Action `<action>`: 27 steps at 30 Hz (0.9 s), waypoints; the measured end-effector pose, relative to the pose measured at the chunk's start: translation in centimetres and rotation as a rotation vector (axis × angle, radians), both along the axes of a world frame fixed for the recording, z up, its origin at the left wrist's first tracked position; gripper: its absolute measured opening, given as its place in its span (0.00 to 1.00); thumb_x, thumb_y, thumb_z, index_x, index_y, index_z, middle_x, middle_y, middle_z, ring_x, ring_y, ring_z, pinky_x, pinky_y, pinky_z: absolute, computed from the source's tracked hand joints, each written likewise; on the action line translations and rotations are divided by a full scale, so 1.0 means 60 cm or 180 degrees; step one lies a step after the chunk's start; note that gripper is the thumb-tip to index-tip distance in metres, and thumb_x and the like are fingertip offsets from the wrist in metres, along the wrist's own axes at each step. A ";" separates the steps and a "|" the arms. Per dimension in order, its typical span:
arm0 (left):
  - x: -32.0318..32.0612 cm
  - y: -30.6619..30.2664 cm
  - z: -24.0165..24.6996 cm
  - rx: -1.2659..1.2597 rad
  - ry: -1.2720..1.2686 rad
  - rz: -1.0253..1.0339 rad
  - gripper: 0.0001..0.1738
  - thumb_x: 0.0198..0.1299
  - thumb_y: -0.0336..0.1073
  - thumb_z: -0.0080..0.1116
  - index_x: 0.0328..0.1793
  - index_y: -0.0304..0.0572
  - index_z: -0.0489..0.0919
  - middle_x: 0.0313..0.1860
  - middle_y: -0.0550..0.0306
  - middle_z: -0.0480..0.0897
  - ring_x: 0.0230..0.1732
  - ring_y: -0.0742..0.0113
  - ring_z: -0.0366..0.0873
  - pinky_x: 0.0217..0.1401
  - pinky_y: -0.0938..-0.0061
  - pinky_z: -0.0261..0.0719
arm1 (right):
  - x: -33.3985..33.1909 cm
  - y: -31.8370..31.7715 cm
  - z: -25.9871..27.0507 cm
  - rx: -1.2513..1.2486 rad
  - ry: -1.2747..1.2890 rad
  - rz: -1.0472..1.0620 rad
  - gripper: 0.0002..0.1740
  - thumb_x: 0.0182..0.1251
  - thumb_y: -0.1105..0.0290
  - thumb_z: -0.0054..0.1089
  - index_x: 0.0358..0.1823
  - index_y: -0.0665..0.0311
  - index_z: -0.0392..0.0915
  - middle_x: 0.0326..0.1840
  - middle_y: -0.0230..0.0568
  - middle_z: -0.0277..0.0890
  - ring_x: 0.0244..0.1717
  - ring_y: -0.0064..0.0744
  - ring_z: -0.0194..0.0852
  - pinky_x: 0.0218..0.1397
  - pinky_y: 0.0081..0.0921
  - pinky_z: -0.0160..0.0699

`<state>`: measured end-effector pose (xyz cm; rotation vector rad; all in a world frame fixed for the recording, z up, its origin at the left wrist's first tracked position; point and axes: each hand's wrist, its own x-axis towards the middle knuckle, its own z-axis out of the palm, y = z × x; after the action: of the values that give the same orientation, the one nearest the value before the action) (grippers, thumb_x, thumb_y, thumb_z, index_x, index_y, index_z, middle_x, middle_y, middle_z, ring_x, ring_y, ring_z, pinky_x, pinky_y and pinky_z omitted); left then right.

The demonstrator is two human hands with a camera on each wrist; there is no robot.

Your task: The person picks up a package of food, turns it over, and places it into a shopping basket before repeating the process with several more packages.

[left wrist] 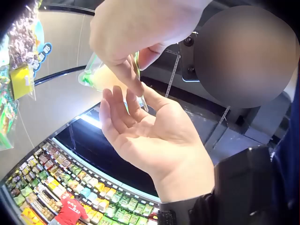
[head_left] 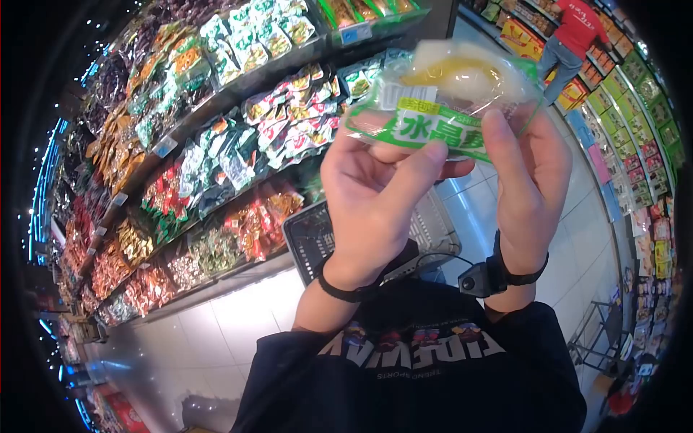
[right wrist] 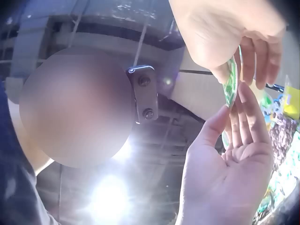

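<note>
A clear plastic food packet with green edges, large white printed characters, a yellow strip and a barcode is held up in front of the chest in the head view. Pale and yellowish contents show through the film. My left hand pinches its lower left part, thumb on the printed face and fingers behind. At the lower right, my right hand grips it the same way. Both wrist views show the packet nearly edge-on between the hands, its green edge by the fingertips.
Below the hands, a dark slatted shopping basket is partly hidden. Shelves of bagged snacks line the left, and more stocked shelves stand on the right. A person in a red shirt is at the far right shelf.
</note>
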<state>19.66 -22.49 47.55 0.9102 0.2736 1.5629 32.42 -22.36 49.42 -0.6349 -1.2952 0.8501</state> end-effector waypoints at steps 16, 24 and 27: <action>-0.012 -0.026 0.030 0.0843 0.0194 0.0820 0.47 0.49 0.34 0.59 0.70 0.40 0.43 0.61 0.41 0.64 0.59 0.53 0.67 0.58 0.57 0.67 | -0.034 -0.057 0.050 0.1202 -0.2187 -0.1929 0.12 0.52 0.79 0.58 0.39 0.67 0.78 0.28 0.33 0.71 0.31 0.20 0.69 0.29 0.16 0.65; -0.052 -0.023 0.027 0.0450 -0.0922 0.0028 0.43 0.49 0.52 0.50 0.67 0.34 0.53 0.63 0.41 0.60 0.65 0.46 0.59 0.63 0.56 0.63 | -0.091 -0.045 -0.022 0.2357 -0.2106 -0.1459 0.23 0.38 0.67 0.70 0.39 0.69 0.77 0.32 0.37 0.67 0.30 0.30 0.66 0.31 0.22 0.66; -0.057 -0.031 0.021 0.0627 -0.1221 0.0008 0.45 0.45 0.47 0.52 0.70 0.42 0.48 0.63 0.40 0.58 0.66 0.41 0.56 0.65 0.51 0.60 | -0.090 -0.054 -0.031 0.1331 -0.1046 -0.0705 0.18 0.44 0.67 0.68 0.35 0.70 0.76 0.33 0.39 0.70 0.29 0.28 0.68 0.31 0.20 0.67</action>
<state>16.21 -24.37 48.83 0.7384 -0.1542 1.7506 27.01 -25.61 47.55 -0.5816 -1.6059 0.2826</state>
